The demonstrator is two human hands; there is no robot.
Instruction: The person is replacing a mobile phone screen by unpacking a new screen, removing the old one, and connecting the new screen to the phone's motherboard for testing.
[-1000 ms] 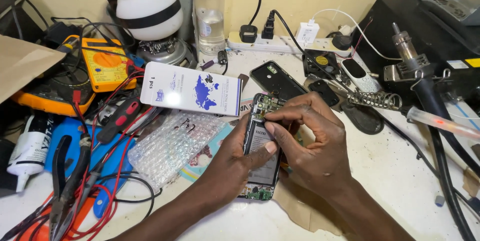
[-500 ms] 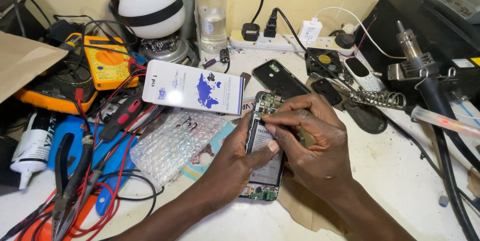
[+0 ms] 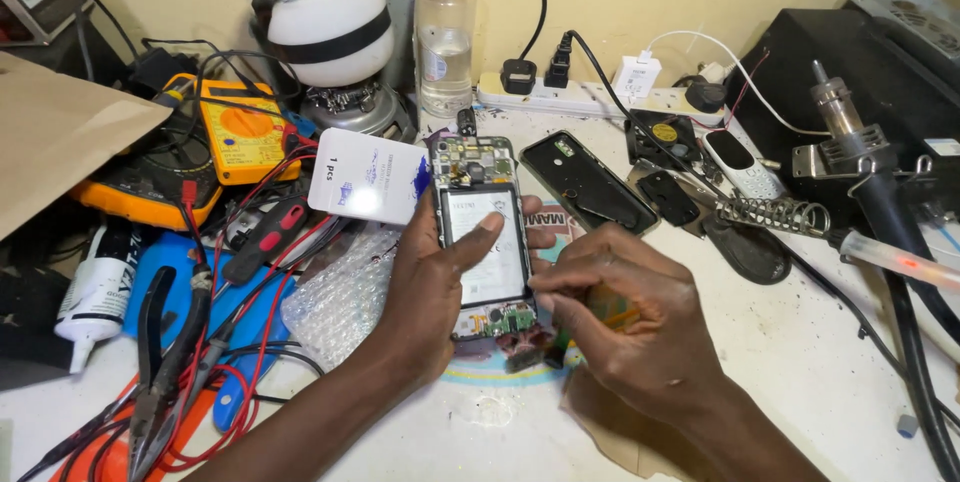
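while the left hand grasps the opened phone with its thumb on the battery, the right hand, fingers pinched, touches its five o'clock edge; a white box lies at ten o'clock.

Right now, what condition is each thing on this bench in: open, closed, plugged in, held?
Phone: back cover off, insides showing, held flat.
Left hand: gripping the phone, thumb on its battery.
Right hand: fingertips at the phone's lower edge.
Back cover: lying detached.
Water bottle: upright, capped.
Power strip: plugs inserted.
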